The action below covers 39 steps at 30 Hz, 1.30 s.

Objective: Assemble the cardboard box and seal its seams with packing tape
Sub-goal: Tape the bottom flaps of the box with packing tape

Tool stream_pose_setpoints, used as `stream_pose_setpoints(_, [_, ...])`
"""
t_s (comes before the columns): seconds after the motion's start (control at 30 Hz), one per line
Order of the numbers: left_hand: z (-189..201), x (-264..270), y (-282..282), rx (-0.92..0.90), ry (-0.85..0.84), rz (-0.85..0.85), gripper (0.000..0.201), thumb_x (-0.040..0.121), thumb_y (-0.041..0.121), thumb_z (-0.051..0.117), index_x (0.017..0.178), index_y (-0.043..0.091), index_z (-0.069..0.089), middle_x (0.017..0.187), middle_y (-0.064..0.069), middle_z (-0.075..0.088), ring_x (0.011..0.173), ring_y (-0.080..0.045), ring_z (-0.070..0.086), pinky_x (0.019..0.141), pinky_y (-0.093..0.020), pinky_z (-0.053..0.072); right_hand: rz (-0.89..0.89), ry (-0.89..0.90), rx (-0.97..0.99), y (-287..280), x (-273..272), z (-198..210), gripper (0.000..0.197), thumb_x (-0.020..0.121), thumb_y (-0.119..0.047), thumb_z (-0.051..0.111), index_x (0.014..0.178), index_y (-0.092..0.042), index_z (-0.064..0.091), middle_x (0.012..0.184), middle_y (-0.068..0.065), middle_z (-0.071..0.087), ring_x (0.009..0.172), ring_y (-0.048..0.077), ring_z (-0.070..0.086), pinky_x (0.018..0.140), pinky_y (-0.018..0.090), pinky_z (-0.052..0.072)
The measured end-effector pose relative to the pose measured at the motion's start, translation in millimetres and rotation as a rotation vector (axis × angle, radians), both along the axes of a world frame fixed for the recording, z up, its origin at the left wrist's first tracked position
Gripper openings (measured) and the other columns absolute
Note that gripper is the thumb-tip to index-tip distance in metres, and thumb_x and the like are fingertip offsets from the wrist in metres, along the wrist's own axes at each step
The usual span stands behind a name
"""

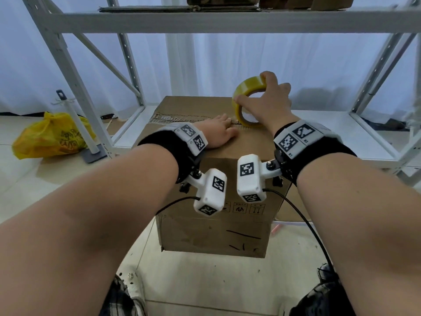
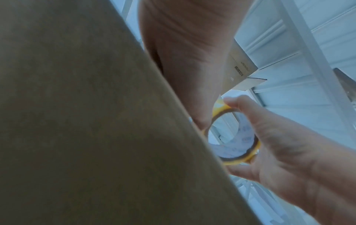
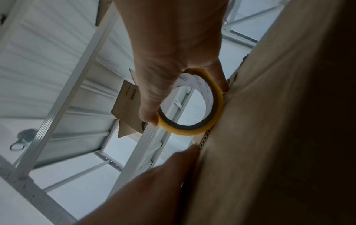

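A brown cardboard box (image 1: pixel 211 231) stands on the floor in front of me, its top flaps folded down with a rough seam (image 1: pixel 180 118) across the top. My left hand (image 1: pixel 219 131) lies flat on the top beside the seam, fingers straight. My right hand (image 1: pixel 266 101) grips a yellow roll of packing tape (image 1: pixel 245 87) upright, its lower edge touching the box top at the seam. The roll (image 3: pixel 194 129) rests against the cardboard (image 3: pixel 269 121) in the right wrist view. From the left wrist view, the roll (image 2: pixel 240 159) sits in the right hand (image 2: pixel 279 144), next to the cardboard (image 2: pixel 96 121).
A white metal shelf rack (image 1: pixel 205 21) stands right behind the box, with flattened cardboard (image 1: pixel 177 9) on its upper shelf. A yellow plastic bag (image 1: pixel 50 135) and a white post on a grey base (image 1: pixel 91 153) sit on the floor at left. Tiled floor lies before the box.
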<state>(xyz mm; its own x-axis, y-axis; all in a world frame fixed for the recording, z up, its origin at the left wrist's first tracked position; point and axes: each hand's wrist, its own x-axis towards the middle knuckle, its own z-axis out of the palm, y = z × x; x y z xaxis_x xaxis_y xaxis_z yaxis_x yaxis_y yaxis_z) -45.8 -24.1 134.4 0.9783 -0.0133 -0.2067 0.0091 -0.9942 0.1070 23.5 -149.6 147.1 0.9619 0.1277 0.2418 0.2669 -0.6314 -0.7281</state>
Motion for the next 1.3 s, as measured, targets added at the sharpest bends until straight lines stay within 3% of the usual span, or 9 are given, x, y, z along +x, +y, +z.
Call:
stream_pose_setpoints(0.17, [1.0,-7.8,36.5,-0.044,0.010,-0.005,0.049,0.105,0.033,0.015,0.151,0.018,0.015,0.160,-0.002,0.006,0.146,-0.017,0.008,0.117,-0.030,0.005,-0.001,0.028,0.047,-4.2,-0.9,-0.5,0.080,0.075,-0.056,0.066,0.141,-0.033,0.028,0.133,0.010,0.031,0.123,0.036,0.040,0.098,0.042,0.040])
stream_pose_setpoints(0.4, [1.9,-33.2,92.8,0.051,-0.053,0.235,0.051,0.104,0.035,0.011,0.151,0.017,0.022,0.157,0.000,0.019,0.144,-0.020,0.021,0.115,-0.032,0.014,0.007,0.045,0.082,-6.9,-5.6,2.5,0.080,0.076,-0.053,0.067,0.142,-0.033,0.027,0.134,0.010,0.030,0.124,0.035,0.040,0.101,0.043,0.040])
stream_pose_setpoints(0.6, [-1.8,-27.9,70.4,0.027,-0.057,0.229,0.053,0.102,0.032,0.016,0.149,0.009,0.022,0.158,-0.010,0.014,0.145,-0.026,0.016,0.117,-0.041,0.013,0.032,0.028,0.087,-12.7,-5.4,2.0,0.084,0.076,-0.057,0.066,0.144,-0.031,0.024,0.137,0.011,0.029,0.126,0.034,0.040,0.100,0.042,0.037])
stream_pose_setpoints(0.7, [-6.1,-21.2,53.5,-0.007,-0.061,0.168,0.056,0.103,0.036,0.019,0.151,0.008,0.012,0.159,-0.009,0.003,0.147,-0.021,0.003,0.118,-0.038,0.004,0.037,0.024,0.120,-15.5,-4.4,1.7,0.089,0.076,-0.064,0.063,0.146,-0.027,0.021,0.141,0.011,0.030,0.128,0.030,0.039,0.101,0.040,0.036])
stream_pose_setpoints(0.77, [-6.4,-15.5,39.3,-0.008,-0.067,0.122,0.059,0.102,0.039,0.019,0.151,0.008,0.009,0.159,-0.008,0.002,0.147,-0.020,0.002,0.119,-0.038,0.003,0.022,0.063,0.206,-16.0,-2.7,1.9,0.088,0.078,-0.067,0.059,0.146,-0.024,0.023,0.141,0.010,0.034,0.127,0.028,0.041,0.098,0.036,0.037])
stream_pose_setpoints(0.87, [-4.8,-6.0,24.9,0.003,-0.064,0.071,0.062,0.102,0.046,0.019,0.152,0.011,0.010,0.160,-0.006,0.004,0.147,-0.019,0.004,0.119,-0.038,0.004,-0.028,0.160,0.298,-15.9,1.4,4.7,0.091,0.075,-0.074,0.055,0.145,-0.024,0.026,0.139,0.007,0.040,0.124,0.027,0.044,0.099,0.039,0.040])
stream_pose_setpoints(1.0, [-4.5,-3.3,27.6,-0.010,-0.066,0.055,0.063,0.101,0.048,0.019,0.152,0.012,0.010,0.160,-0.006,0.004,0.147,-0.018,0.004,0.119,-0.037,0.005,-0.062,0.248,0.306,-14.1,5.9,9.6,0.094,0.075,-0.072,0.057,0.142,-0.014,0.026,0.135,0.007,0.044,0.122,0.026,0.046,0.094,0.037,0.042])
stream_pose_setpoints(1.3, [-5.4,1.2,40.3,0.041,-0.028,0.104,0.064,0.101,0.047,0.018,0.152,0.014,0.000,0.160,-0.004,-0.005,0.147,-0.015,-0.002,0.118,-0.033,0.001,-0.004,0.328,0.254,-8.9,7.7,21.0,0.096,0.072,-0.069,0.063,0.143,-0.015,0.026,0.122,0.005,0.043,0.106,0.024,0.046,0.084,0.037,0.043])
